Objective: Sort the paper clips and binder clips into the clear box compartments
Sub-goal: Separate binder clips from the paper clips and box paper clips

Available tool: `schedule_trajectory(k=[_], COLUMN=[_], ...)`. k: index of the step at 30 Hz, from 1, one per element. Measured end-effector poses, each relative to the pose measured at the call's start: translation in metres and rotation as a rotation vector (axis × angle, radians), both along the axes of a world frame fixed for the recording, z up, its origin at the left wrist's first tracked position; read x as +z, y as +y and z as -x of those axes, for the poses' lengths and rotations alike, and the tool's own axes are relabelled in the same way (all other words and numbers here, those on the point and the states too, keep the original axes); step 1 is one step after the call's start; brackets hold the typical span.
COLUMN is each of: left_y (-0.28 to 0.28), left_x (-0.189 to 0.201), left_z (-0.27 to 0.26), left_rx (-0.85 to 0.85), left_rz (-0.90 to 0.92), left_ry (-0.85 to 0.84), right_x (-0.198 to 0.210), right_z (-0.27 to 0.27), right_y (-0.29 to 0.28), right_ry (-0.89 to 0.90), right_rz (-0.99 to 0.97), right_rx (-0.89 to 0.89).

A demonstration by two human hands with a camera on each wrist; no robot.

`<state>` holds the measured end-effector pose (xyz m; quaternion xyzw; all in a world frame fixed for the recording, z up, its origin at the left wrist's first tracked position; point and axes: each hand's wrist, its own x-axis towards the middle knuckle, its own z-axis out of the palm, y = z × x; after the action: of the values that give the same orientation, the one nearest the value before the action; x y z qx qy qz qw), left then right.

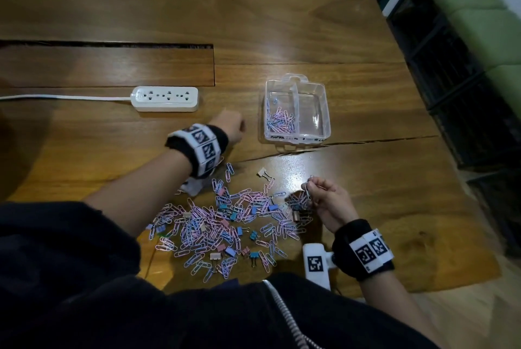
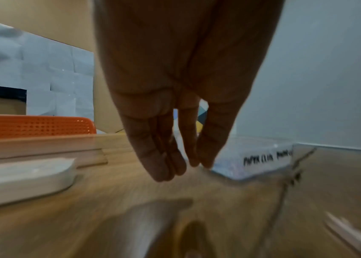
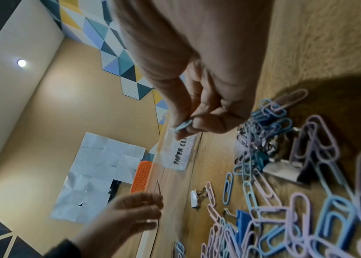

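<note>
A clear two-compartment box (image 1: 324, 128) stands on the wooden table; several pink and blue paper clips (image 1: 280, 123) lie in its left compartment, and its right one looks bare. A loose pile of paper clips and small binder clips (image 1: 225, 224) is spread near the table's front edge. My right hand (image 1: 310, 188) is raised at the pile's right end and pinches a blue paper clip (image 3: 183, 126) between thumb and fingertips. My left hand (image 1: 231, 128) hovers left of the box, fingers (image 2: 164, 167) hanging down and holding nothing. The box's label (image 2: 261, 158) reads "PAPER CLIP".
A white power strip (image 1: 165, 98) with its cable lies left of the box. A beige binder clip (image 1: 262, 172) sits apart, above the pile. A crack (image 1: 366, 141) runs across the table in front of the box. The table's right edge (image 1: 439, 134) drops off beside dark shelving.
</note>
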<state>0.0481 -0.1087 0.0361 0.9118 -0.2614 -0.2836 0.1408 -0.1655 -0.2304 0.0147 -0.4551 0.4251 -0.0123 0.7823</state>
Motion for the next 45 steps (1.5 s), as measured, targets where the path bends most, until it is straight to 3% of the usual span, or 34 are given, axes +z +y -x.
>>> schedule_trajectory(k=[3,6,15,19,23,26,28,32,35,37,40,42,45], left_y=[0.026,0.037,0.057,0.062,0.06,0.058,0.058,0.056,0.056,0.054,0.049,0.049,0.047], left_x=[-0.015,-0.025,-0.043,-0.043,-0.037,-0.035,-0.033,-0.022,-0.021,-0.023,-0.024,-0.031,-0.039], left_z=[0.016,0.041,0.104,0.106,0.101,0.095,0.089,0.079,0.078,0.081,0.092,0.097,0.102], left_rx=[-0.19,-0.263,-0.355,-0.295,-0.204,-0.037,0.148,0.626,0.798,0.722,0.294,0.013,-0.158], left_rz=[-0.202,-0.25,-0.13,0.009,0.067,0.167,0.295,0.573,0.646,0.594,0.313,0.152,0.036], left_ry=[-0.044,-0.116,-0.242,-0.188,-0.039,0.144,0.349,0.986,1.19,1.11,0.613,0.304,0.075], right_x=[-0.004,-0.005,-0.006,-0.01,-0.012,-0.012,-0.012,-0.011,-0.013,-0.018,-0.025,-0.026,-0.027], right_z=[0.002,0.002,0.019,0.025,0.027,0.025,0.023,0.018,0.012,0.007,0.006,0.004,0.001], right_y=[0.006,0.012,0.021,0.02,0.02,0.018,0.016,0.017,0.022,0.026,0.029,0.03,0.031], right_ry=[-0.001,-0.004,-0.079,-0.08,-0.126,-0.064,-0.019,0.053,0.173,0.246,0.375,0.403,0.359], right_rz=[-0.073,-0.075,-0.074,-0.156,-0.231,-0.142,-0.046,0.148,0.351,0.624,1.052,1.166,1.179], right_rx=[-0.004,0.026,0.054,0.007,-0.049,0.009,0.059,0.162,0.26,0.399,0.742,0.822,0.782])
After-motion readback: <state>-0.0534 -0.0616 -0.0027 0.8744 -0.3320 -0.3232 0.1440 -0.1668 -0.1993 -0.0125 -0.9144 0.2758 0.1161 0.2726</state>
